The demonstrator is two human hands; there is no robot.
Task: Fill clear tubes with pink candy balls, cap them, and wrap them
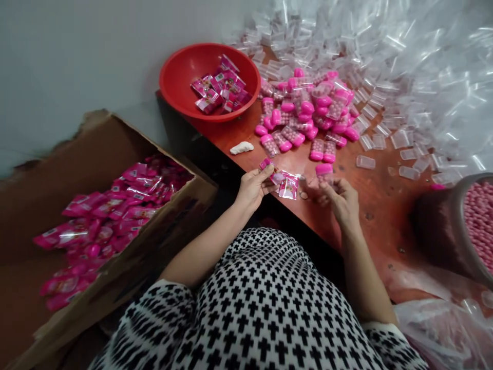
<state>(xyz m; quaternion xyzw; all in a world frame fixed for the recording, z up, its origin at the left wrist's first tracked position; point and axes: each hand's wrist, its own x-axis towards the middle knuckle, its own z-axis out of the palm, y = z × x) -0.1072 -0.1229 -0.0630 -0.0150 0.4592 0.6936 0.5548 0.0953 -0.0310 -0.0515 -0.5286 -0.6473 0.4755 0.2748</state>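
My left hand (pixel 253 186) is closed, thumb and fingers pinching a small pink printed packet (pixel 275 176) over the table's near edge. Just right of it, a second pink packet (pixel 288 186) shows flat against the tabletop; whether my fingers touch it I cannot tell. My right hand (pixel 342 200) is closed with a small clear candy container (pixel 324 173) at its fingertips, the pink cap pointing away from me. Its lower part is blurred and partly behind my fingers. Beyond both hands lies a heap of pink-capped containers (pixel 304 110) filled with pale pink balls.
A red bowl (pixel 173 92) with pink packets stands at the table's far left corner. To the left is a cardboard box (pixel 162 226) of filled packets. Clear empty containers (pixel 423 92) cover the back right. A bucket (pixel 435 221) of pink balls stands at right. A white lump (pixel 242 148) lies nearby.
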